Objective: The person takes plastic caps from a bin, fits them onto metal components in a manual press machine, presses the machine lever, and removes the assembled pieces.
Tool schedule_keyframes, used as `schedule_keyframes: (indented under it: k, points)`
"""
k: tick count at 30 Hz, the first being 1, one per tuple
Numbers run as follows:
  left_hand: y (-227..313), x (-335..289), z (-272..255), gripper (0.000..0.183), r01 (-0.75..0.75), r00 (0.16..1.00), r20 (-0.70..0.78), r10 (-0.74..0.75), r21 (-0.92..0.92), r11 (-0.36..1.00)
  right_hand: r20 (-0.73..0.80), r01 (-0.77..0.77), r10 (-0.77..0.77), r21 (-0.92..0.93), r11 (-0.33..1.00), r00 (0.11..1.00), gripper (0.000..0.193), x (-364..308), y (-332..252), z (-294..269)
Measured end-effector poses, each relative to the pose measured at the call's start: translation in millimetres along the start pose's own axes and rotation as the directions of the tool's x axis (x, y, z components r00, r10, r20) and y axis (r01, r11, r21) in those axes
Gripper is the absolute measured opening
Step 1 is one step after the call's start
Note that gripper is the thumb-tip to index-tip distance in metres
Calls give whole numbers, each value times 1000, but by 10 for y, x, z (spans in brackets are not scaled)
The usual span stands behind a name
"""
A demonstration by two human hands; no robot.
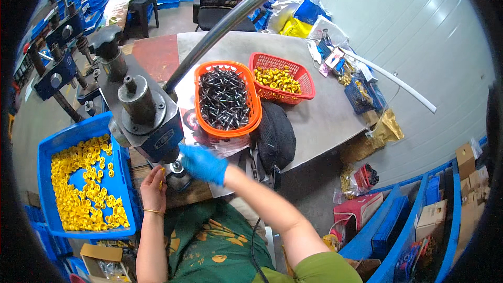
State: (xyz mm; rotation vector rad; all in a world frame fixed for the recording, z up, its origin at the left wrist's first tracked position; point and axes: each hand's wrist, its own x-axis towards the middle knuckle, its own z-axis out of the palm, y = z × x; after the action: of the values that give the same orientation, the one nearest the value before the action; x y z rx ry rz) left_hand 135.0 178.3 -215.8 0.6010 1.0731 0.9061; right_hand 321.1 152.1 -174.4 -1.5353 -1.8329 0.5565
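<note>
My bare left hand [153,187] is beside the base of a hand-lever press [140,106], its fingertips pinched on a small yellow cap [162,171]. On the other side, my right hand [203,164], in a blue glove, reaches in under the press head. Its fingers are bunched beside the round metal fixture [178,179], and whatever they hold is hidden. A blue tray [46,178] of many loose yellow caps lies to the left. Behind my right hand stands an orange basket [255,112] full of black metal pins [222,97].
A red basket [310,86] of yellow and gold-coloured parts sits farther back on the grey table [327,120]. The press's long steel lever [230,23] slants overhead. A black bag [276,133] lies right of the orange basket. More presses [63,73] stand at far left; blue shelving [414,215] is at lower right.
</note>
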Motion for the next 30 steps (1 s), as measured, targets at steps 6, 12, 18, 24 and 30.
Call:
schedule_keyframes:
  k: [6,12,18,24,30]
  points:
    - [-16,59,19,17,-118,992,53,112,123,985,-92,83,-91,-81,993,992,27,-104,218,446]
    - [-144,276,-270,8,-324,946,77,315,245,914,-50,113,-105,189,975,993,31,-55,147,662]
    - [-110,138,-78,16,-776,560,572,599,616,137,-290,3,66,230,973,955,36,-167,242,504]
    - [-167,125,-229,14,-673,698,234,676,535,510,48,-52,53,-11,999,997,28,-86,20,254]
    - [-58,60,-212,22,-18,996,86,22,-44,999,6,284,-301,-346,894,954,29,66,235,292]
